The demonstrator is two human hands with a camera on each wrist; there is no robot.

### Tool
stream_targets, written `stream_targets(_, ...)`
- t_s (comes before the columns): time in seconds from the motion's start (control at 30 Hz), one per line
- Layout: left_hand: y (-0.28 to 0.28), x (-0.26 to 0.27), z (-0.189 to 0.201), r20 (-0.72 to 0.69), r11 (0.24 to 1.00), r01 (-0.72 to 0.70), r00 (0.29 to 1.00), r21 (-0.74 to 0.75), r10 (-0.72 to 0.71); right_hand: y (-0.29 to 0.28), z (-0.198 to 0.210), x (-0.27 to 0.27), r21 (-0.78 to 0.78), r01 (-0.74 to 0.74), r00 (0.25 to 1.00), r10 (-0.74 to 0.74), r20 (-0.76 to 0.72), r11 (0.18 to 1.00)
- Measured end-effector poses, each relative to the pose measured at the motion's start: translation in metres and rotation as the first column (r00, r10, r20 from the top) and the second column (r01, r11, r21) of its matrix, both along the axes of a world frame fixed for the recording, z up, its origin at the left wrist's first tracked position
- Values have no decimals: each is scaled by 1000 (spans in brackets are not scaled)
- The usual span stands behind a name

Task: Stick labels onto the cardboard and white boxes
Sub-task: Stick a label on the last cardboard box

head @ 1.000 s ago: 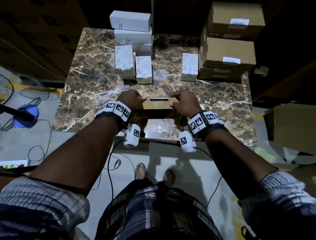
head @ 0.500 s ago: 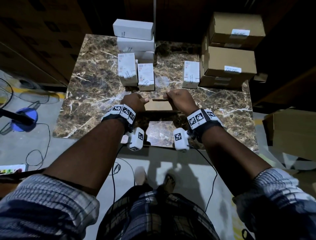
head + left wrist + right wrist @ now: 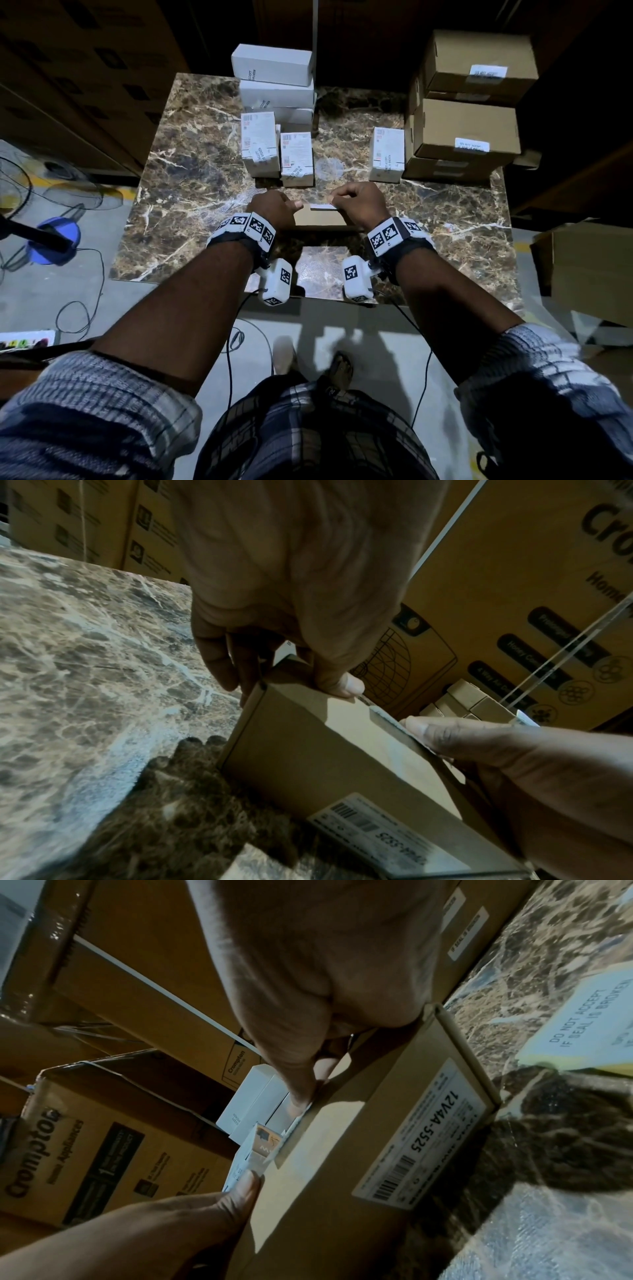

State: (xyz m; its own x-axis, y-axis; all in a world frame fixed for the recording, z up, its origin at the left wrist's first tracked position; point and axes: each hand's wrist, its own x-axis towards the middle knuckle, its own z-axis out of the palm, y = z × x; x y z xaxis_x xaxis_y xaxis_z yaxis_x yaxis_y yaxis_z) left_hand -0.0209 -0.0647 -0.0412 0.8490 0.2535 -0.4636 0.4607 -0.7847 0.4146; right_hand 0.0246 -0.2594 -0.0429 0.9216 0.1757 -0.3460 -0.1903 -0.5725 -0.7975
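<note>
A small cardboard box (image 3: pixel 320 221) lies on the marble table (image 3: pixel 191 192) between my hands. My left hand (image 3: pixel 275 209) grips its left end, fingers (image 3: pixel 236 666) curled down the far side and thumb on the top edge. My right hand (image 3: pixel 358 205) grips the right end, and its thumb (image 3: pixel 301 1093) presses a narrow white label (image 3: pixel 323 206) onto the far top edge. In the left wrist view the label strip (image 3: pixel 387 721) runs along that edge. A printed barcode sticker (image 3: pixel 428 1137) reading 12V4A-5525 is on the box's near face.
Labelled white boxes (image 3: pixel 260 144) (image 3: pixel 296 157) (image 3: pixel 387 154) stand just beyond the hands, with more white boxes (image 3: pixel 274 65) stacked behind. Labelled cardboard boxes (image 3: pixel 469 126) are stacked at the back right. Another carton (image 3: pixel 589 270) sits off the table's right side. Cables lie on the floor.
Both hands stay on the box's ends. The right thumb covered the label half a second ago and now sits at its right end, so the white strip shows.
</note>
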Motion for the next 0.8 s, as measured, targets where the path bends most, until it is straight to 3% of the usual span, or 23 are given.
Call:
stream_targets(0.47,-1,3,0,-25,1000,-16,1000,6,16,2,11,-2,-16,1,1000,-1,10,1000)
stream_targets(0.63,-3,2,6,-17,1000,-6,1000,22,6,0,-3,0,4,-23,999,23,38,1000)
stream_targets(0.8,-18,7,17,118,1000,6,993,-12,-5,-6,7,-4,52,-40,998,38,48,998)
